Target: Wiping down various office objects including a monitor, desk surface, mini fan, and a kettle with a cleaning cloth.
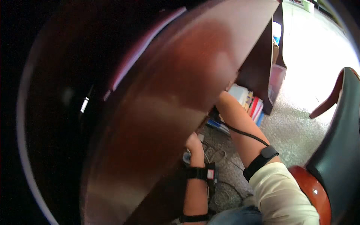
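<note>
The glossy red-brown wooden desktop (161,116) lay before the person. Because both arms reached beneath its edge, it hid the right hand; the bare left hand's (194,143) finger state I could not tell.

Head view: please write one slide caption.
Left hand by the edge of a glossy brown desktop, which hides the right hand.

the broad brown tabletop (168,112) blocks the way from above, its edge near the left hand (194,143). books (257,107) crowd the right forearm (240,125); loose cables (221,154) clutter the floor (290,131) below. between books and chair (335,150), open floor leaves passing room.
</note>
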Available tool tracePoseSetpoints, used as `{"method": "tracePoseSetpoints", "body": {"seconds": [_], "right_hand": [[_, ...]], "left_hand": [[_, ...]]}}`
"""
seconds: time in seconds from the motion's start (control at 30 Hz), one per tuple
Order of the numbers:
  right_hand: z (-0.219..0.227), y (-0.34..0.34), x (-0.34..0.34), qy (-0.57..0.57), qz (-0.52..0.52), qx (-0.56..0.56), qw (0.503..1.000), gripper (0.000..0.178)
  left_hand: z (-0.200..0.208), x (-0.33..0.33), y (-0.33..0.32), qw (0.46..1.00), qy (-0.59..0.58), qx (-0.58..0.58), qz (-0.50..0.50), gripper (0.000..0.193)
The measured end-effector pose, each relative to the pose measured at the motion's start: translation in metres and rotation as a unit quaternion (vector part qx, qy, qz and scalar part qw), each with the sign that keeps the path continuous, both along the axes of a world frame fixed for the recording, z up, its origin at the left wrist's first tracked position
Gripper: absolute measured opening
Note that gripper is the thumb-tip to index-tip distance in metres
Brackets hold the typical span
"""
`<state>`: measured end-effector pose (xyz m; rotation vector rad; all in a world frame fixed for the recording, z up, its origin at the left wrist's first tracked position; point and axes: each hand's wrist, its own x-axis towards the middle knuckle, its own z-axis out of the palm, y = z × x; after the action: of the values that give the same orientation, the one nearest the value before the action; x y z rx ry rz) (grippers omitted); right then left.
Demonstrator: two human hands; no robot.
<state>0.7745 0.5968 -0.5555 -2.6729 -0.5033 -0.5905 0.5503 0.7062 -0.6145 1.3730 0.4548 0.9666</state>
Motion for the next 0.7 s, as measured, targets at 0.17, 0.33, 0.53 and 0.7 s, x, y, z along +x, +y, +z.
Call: {"method": "tracePoseSetpoints", "body": {"seconds": [0.17,0.33,0.53,0.7], "right_hand": [[-0.008,0.025,-0.089,0.057,0.264,-0.019,0.963,0.027],[0.004,-0.037,-0.089,-0.120,0.049,0.017,0.991,0.041],[-0.012,-0.083,-0.068,-0.041,0.116,0.050,0.991,0.032],[-0.035,-0.049,-0.109,-0.081,0.182,0.034,0.979,0.029]], "left_hand": [[0.030,-0.007,-0.022,0.996,0.016,-0.028,-0.087,0.022],[-0.001,-0.001,0.035,0.986,0.062,0.150,-0.045,0.024],[0.016,-0.004,-0.018,0.989,0.018,-0.032,-0.143,0.027],[0.044,-0.006,-0.050,0.984,0.008,-0.098,-0.149,0.028]]}}
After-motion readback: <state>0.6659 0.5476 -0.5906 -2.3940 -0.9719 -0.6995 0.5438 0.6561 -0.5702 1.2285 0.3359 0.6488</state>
